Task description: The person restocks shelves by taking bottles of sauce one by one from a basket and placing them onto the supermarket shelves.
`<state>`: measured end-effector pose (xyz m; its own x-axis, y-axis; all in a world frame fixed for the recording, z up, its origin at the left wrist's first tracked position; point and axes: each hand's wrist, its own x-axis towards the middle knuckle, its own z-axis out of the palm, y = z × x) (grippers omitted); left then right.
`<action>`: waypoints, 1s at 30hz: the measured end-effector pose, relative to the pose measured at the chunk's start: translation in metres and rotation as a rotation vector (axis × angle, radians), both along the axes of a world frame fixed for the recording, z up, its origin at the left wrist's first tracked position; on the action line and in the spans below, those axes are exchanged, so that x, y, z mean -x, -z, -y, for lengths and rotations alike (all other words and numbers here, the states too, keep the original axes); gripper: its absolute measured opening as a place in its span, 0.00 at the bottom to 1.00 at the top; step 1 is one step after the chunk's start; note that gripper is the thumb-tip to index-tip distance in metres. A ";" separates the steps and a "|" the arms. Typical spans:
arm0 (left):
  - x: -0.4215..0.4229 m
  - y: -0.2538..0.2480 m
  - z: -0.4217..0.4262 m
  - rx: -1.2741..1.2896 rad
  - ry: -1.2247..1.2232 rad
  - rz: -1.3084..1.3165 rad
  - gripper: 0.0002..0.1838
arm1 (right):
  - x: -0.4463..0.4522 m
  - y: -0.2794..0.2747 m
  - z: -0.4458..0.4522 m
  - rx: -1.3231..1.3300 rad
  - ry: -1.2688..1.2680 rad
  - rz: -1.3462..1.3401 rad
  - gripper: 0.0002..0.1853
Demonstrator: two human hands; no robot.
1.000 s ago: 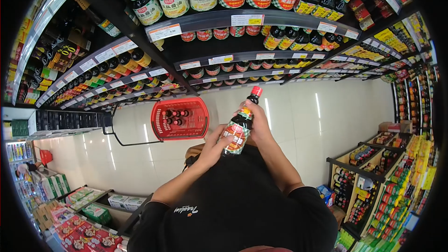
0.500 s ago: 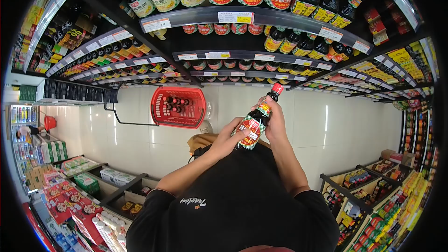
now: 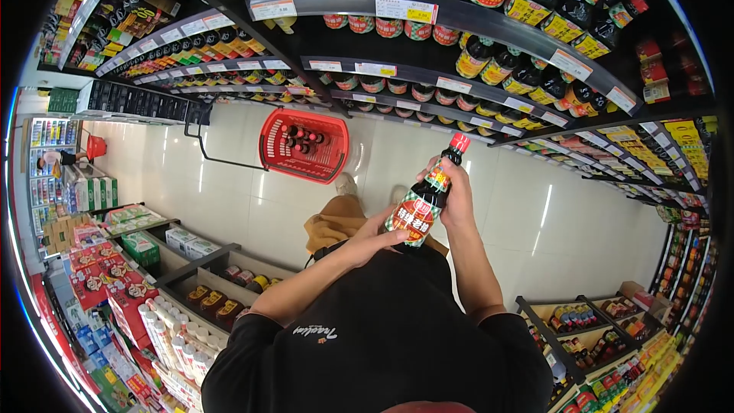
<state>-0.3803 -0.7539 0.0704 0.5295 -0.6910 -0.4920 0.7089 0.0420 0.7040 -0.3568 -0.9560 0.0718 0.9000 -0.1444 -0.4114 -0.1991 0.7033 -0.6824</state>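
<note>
A dark sauce bottle [image 3: 417, 210] with a red cap and a green-checked label is held at a tilt in front of my chest, its cap pointing up and to the right. My left hand [image 3: 376, 239] grips the lower part, thumb across the label. Around the neck, just under the cap, my right hand [image 3: 457, 193] is wrapped. The label faces up towards me. On the floor to the left stands a red shopping basket [image 3: 341, 154] holding several dark bottles with red caps.
Shelves [image 3: 336, 3] full of sauce bottles with price tags run along the front. Low display bins [image 3: 222, 254] stand behind on the left, and more wooden racks [image 3: 569, 344] on the right. A person [image 3: 67, 158] is far left near a red basket [image 3: 95, 147].
The view has shifted, so the basket and shelves sit higher in it and more of the legs and feet shows. Both hands still hold the bottle, now further right in view.
</note>
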 end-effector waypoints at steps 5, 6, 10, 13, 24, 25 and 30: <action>-0.002 -0.014 0.002 0.024 -0.041 0.112 0.46 | -0.012 0.010 0.005 -0.094 -0.080 0.072 0.13; 0.003 -0.003 -0.003 -0.013 -0.067 0.071 0.45 | -0.014 0.007 0.008 -0.061 -0.101 0.056 0.14; -0.018 -0.035 -0.004 0.161 0.045 0.151 0.47 | -0.030 -0.017 0.005 0.078 -0.163 0.219 0.18; -0.023 -0.043 -0.015 0.181 0.026 0.186 0.47 | -0.040 -0.025 -0.005 0.065 -0.191 0.253 0.18; -0.034 -0.047 -0.088 0.227 -0.079 0.230 0.47 | -0.068 -0.044 -0.082 0.055 -0.241 0.326 0.16; -0.036 -0.048 -0.097 0.233 -0.087 0.238 0.47 | -0.071 -0.046 -0.094 0.059 -0.216 0.325 0.16; -0.044 -0.046 -0.143 0.250 -0.125 0.280 0.46 | -0.085 -0.048 -0.138 0.119 -0.304 0.381 0.18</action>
<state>-0.3366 -0.6106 0.1164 0.7067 -0.6933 -0.1413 0.4696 0.3102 0.8266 -0.2718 -0.8180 0.1199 0.9917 0.1218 -0.0420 -0.1040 0.5647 -0.8187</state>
